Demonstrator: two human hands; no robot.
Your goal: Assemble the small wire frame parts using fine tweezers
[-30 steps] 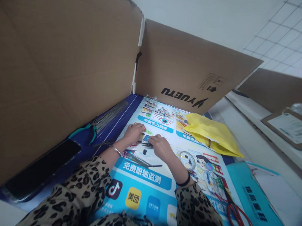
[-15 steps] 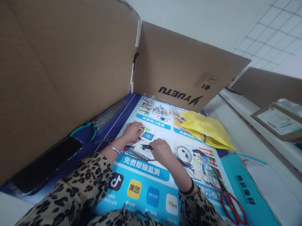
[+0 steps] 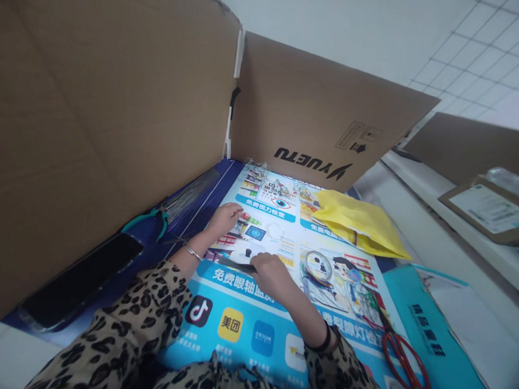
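Observation:
My left hand rests on the printed poster, fingers curled and pressing small items near its fingertips that I cannot make out. My right hand lies nearer to me on the poster, fingers closed round a dark slim tool that sticks out to the left. Both arms wear leopard-print sleeves. A small round wire coil lies on the poster right of my right hand.
Cardboard panels wall off the left and back. Teal-handled pliers and a bundle of thin wires lie at the left, beside a black phone. A yellow bag and red scissors sit at the right.
My right hand has drawn back toward me with the dark tool, away from the left hand. The left hand stayed near the same spot on the poster.

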